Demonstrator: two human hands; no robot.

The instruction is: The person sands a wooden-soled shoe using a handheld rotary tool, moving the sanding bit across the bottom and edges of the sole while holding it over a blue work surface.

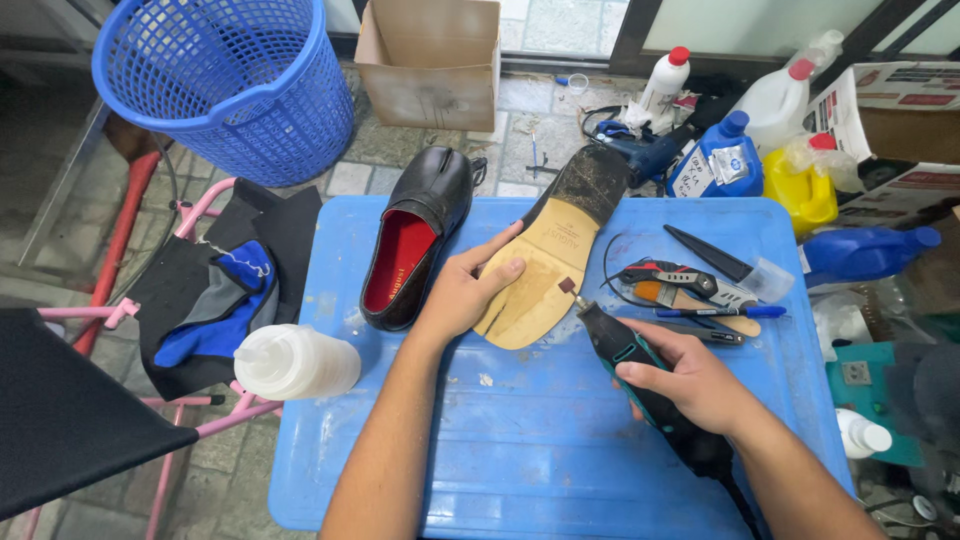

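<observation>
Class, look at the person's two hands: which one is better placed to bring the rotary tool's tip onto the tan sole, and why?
Right. The right hand grips the rotary tool, its tip beside the tan sole. The left hand lies flat on that sole, apparently steadying it.

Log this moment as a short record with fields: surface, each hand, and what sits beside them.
surface: blue table
left hand: pressed flat on tan shoe sole
right hand: gripping rotary tool, tip near the sole's edge
beside sole: black shoe with red lining
near left edge: white squeeze bottle
</observation>
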